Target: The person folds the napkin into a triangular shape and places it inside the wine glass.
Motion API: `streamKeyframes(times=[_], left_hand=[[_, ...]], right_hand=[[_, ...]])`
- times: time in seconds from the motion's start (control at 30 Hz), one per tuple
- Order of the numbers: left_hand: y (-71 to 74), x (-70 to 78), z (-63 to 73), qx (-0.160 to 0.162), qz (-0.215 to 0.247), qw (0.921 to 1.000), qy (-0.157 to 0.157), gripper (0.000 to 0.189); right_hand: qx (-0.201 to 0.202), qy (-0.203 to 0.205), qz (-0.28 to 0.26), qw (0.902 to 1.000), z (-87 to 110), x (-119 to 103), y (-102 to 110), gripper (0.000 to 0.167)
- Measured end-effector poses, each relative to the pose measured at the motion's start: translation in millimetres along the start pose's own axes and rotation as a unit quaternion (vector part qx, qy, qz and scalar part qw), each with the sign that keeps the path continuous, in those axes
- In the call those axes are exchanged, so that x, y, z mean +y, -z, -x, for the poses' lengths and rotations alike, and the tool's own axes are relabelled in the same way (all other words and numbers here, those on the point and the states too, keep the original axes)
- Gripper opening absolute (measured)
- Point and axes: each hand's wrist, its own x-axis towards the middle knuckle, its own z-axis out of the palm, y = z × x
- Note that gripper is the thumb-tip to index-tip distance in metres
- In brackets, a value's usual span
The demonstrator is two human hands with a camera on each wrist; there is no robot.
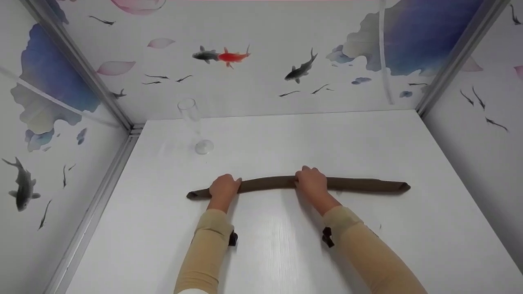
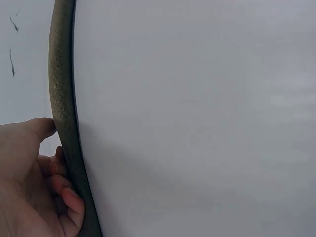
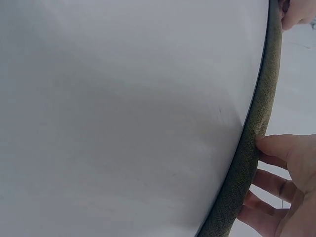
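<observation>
A white table (image 1: 273,237) spreads below left hand (image 1: 224,188) and right hand (image 1: 312,183), fish-print walls (image 1: 253,90) beyond. Both are curled — gripping a brown roll (image 1: 267,183).

Before you: one clear stemmed glass (image 1: 192,116), upright on white table (image 1: 261,143); fish-printed back panel (image 1: 257,90); grey metal framing (image 1: 458,57)

soft light leaves pale glare and faint shadows across the white tabletop (image 1: 269,232).

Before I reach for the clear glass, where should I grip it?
I'd probably take the clear glass around its bowl, from the near side, over the brown roll: it stands upright on its foot, with the bowl wider than the stem.
</observation>
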Motion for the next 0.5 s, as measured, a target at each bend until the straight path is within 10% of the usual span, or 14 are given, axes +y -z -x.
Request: streamKeyframes(times=[0.5], left_hand=[[6.4,7.7,7.5,-0.038,-0.033,0.9987,-0.007,0.042]], right_hand=[[0.009,0.016,-0.004,0.9998,-0.4,6,-2,0.011]])
